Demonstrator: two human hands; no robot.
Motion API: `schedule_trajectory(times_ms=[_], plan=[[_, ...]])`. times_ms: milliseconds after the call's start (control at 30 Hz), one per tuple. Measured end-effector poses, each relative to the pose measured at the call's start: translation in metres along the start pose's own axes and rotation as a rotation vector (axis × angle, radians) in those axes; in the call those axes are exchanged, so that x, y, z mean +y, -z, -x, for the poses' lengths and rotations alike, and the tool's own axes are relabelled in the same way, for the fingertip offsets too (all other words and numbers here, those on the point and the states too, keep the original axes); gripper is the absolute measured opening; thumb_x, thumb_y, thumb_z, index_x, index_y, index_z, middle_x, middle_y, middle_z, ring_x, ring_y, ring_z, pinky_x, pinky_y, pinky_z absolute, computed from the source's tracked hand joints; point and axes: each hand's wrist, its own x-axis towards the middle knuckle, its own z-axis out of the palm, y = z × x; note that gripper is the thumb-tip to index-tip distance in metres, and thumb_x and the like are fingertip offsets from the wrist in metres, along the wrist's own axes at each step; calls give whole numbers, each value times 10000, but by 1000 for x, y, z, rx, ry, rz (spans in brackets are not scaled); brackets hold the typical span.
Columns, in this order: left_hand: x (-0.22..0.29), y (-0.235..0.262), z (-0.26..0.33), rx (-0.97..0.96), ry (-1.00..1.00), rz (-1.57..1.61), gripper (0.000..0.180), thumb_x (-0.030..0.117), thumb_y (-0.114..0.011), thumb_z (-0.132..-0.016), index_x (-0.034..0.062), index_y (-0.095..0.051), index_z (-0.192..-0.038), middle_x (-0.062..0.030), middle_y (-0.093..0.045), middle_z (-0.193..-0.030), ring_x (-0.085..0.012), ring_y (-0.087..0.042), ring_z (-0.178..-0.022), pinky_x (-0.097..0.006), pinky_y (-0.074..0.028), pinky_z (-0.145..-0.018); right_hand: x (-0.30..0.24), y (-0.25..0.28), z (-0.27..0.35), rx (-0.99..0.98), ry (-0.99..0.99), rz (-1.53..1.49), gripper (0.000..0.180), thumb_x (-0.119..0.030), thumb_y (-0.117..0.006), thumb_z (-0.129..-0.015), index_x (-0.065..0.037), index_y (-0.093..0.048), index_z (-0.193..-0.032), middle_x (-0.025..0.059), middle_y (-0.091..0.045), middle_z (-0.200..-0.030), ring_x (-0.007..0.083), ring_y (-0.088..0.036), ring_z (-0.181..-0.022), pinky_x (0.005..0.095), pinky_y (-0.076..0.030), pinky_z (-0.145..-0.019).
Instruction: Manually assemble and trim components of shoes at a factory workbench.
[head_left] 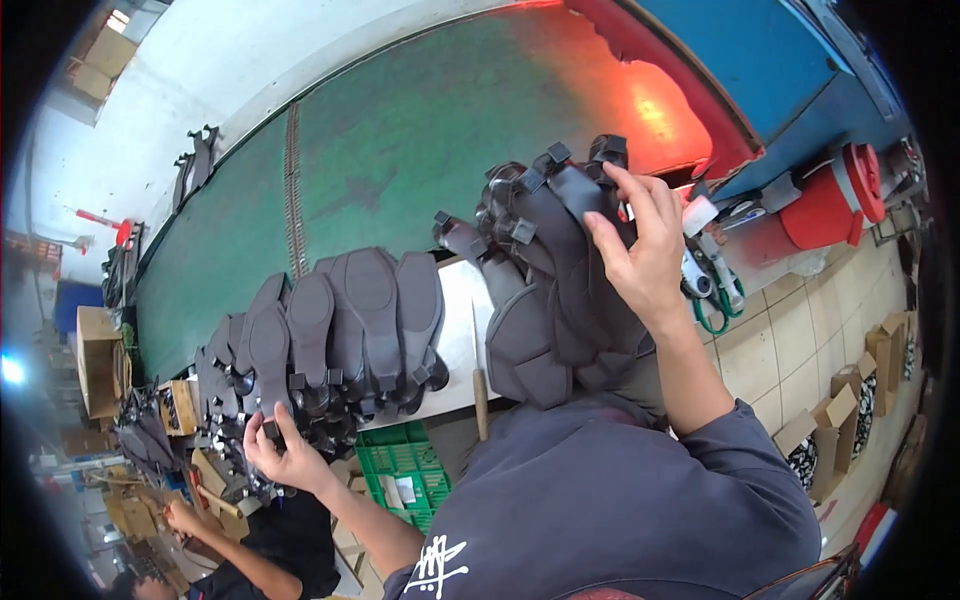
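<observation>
My right hand (640,250) grips the top of a bundle of dark grey shoe soles with heels (550,290) that I hold up against my chest. My left hand (283,455) reaches out to a long row of the same dark grey soles (340,330) lying side by side on a light work surface (462,290), fingers closed on the near end of the row at a heel. The soles lie bottom up, heels toward me.
A green conveyor belt (400,130) runs beyond the soles, lit red at its right end. A green crate (405,470) sits below the surface. A red jug (835,205) and scissors (715,305) lie right. Another person's hand (180,518) works at lower left among cardboard boxes.
</observation>
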Motion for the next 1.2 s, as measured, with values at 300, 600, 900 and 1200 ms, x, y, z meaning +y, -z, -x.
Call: schedule_trajectory(times_ms=[300, 600, 900, 1200], plan=[[43, 31, -22, -83, 29, 160, 517, 208, -741, -853, 34, -571, -1309, -149, -477, -1372, -280, -456, -1272, -414, -346, -1089, 0, 8, 22, -186, -52, 116, 845, -197, -830, -668, -166, -435, -1415, 118, -541, -1062, 315, -504, -999, 455, -396, -862], [142, -12, -11, -447, -161, 868, 518, 108, -674, -850, -105, -506, -1292, -217, -514, -1316, -324, -498, -1253, -447, -360, -1093, -19, 23, 18, 89, -57, -343, 701, -81, -723, -711, -21, -459, -1358, 168, -534, -1244, 332, -522, -1144, 392, -431, -978], [229, -50, 3, -679, -271, 1211, 749, 364, -588, -905, -76, -337, -1456, -284, -409, -1453, -335, -414, -1355, -433, -236, -1154, -69, 35, 55, -595, -246, -1115, 546, -94, -805, -745, -6, -574, -1232, 62, -642, -996, 122, -605, -945, 296, -480, -855], [213, -73, 49, -802, 334, 1359, 691, 483, -571, -891, -34, -432, -1327, -161, -553, -1210, -255, -501, -1200, -413, -357, -1063, -77, -5, 74, -508, -474, -1459, 409, -15, -733, -824, -17, -535, -1182, 45, -627, -1079, 109, -594, -1009, 283, -493, -867]])
